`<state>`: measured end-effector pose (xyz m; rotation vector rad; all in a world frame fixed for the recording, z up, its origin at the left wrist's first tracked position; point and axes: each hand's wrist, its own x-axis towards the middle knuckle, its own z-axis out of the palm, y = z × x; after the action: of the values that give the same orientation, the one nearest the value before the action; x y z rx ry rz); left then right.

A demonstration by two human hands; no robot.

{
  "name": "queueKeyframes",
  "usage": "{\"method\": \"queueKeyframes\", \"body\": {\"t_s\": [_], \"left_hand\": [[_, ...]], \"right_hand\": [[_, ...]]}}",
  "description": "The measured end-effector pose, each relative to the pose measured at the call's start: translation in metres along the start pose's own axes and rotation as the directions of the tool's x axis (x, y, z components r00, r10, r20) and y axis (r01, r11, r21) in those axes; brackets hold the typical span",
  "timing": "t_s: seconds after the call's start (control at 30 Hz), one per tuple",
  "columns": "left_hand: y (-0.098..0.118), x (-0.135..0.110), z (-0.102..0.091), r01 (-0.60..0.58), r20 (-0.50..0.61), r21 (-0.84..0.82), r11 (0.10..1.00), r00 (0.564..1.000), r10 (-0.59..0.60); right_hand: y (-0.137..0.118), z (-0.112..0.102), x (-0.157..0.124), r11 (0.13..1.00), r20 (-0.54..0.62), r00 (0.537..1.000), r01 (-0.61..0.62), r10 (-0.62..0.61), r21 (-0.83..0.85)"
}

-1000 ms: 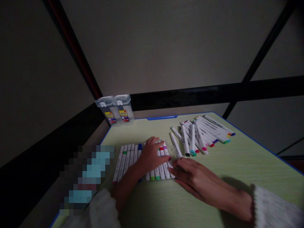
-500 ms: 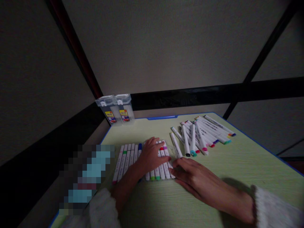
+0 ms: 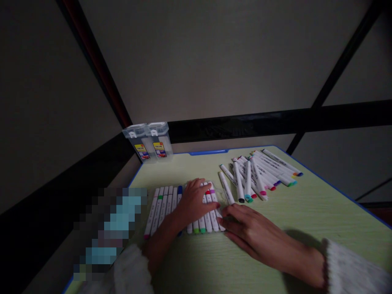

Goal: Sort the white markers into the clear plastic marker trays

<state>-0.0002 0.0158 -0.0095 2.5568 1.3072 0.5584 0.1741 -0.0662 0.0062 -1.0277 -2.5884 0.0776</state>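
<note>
My left hand (image 3: 193,204) lies palm down with its fingers spread across a row of white markers (image 3: 208,218) with coloured ends. Clear plastic (image 3: 219,190) shows around the row's edge. At the row's right side, my right hand (image 3: 245,228) is closed, its fingertips bent in against the end marker. What lies between those fingers is hidden. A single loose marker (image 3: 226,188) points away from me, its near end covered by the right fingers. Left of my left wrist, a second row of white markers (image 3: 161,210) lies side by side, a blue-capped marker (image 3: 180,191) at its edge.
A loose pile of white markers (image 3: 260,173) covers the table's right rear. Two clear lidded plastic boxes (image 3: 148,143) stand at the back left corner against the wall. The green table (image 3: 245,273) has a blue edge (image 3: 337,190). A blurred patch (image 3: 112,228) hides the left side.
Both hands keep nearly the same place and pose. The whole view has shifted very slightly; no marker has visibly moved on the table.
</note>
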Motion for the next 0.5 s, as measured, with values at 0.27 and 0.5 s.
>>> {"method": "queueKeyframes", "body": {"t_s": [0.27, 0.5], "left_hand": [[0.001, -0.001, 0.000, 0.015, 0.014, -0.015, 1.000, 1.000, -0.015], [-0.008, -0.001, -0.026, 0.113, 0.139, -0.152, 0.982, 0.986, -0.092]], "right_hand": [[0.000, 0.001, 0.001, 0.998, -0.008, 1.000, 0.020, -0.021, -0.067], [-0.001, 0.002, -0.001, 0.992, 0.034, 0.999, 0.020, -0.016, -0.125]]}}
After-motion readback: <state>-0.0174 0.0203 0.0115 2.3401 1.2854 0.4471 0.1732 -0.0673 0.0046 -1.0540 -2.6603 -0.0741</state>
